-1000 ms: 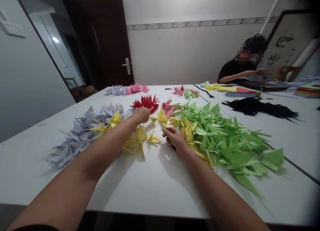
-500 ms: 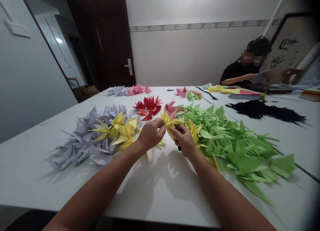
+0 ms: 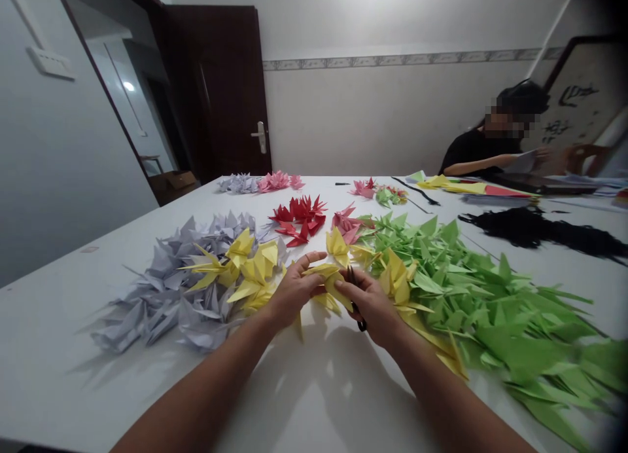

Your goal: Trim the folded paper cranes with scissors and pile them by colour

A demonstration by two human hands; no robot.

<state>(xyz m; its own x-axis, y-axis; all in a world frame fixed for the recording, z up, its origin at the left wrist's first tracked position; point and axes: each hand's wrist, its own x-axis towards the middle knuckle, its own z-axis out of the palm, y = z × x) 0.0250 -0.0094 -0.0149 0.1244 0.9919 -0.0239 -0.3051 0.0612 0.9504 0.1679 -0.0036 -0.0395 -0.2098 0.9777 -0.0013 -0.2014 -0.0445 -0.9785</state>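
Observation:
Both hands meet over the middle of the white table [image 3: 294, 400]. My left hand [image 3: 297, 289] pinches one side of a yellow folded-paper crane [image 3: 330, 275]. On its other side, the thumb and fingers of my right hand [image 3: 373, 302] grip the same paper. A slim black pointed tool [image 3: 362, 325] is also tucked in my right hand; its kind is partly hidden by the fingers. Another yellow crane [image 3: 337, 245] stands just beyond my fingers. More yellow cranes [image 3: 255, 270] lie left of my left hand, and others [image 3: 396, 276] sit right of my right hand.
Pale lilac cranes [image 3: 167, 296] heap up on the left, green ones [image 3: 471, 302] on the right. Red cranes [image 3: 299, 217] and pink ones [image 3: 346, 220] lie ahead. Black strands [image 3: 530, 227] and coloured paper [image 3: 461, 185] are at right, near a seated person [image 3: 471, 145] holding paper.
Both hands have come lower and nearer with yellow paper between them. A yellow crane now stands on the table beyond them, near where they were. The view has shifted slightly.

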